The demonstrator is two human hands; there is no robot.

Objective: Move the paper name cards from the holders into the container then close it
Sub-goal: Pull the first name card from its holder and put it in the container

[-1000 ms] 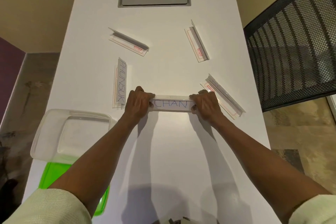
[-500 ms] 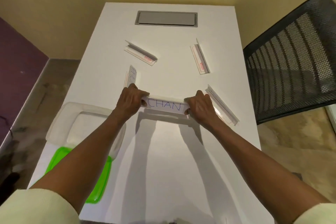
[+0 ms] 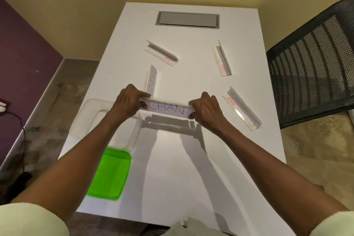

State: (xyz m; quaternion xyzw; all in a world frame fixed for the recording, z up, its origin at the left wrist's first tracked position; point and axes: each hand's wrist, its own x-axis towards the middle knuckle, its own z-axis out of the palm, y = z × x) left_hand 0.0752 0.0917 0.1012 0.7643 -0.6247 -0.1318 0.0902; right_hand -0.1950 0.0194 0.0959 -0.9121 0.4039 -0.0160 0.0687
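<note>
Clear holders (image 3: 241, 108) beside gripped card (image 3: 166, 109)

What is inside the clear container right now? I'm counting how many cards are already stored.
The container shows only its bare bottom, with no card visible in it. The left arm covers its near right part, so that part cannot be checked. Both hands grip the CHAN card.
</note>
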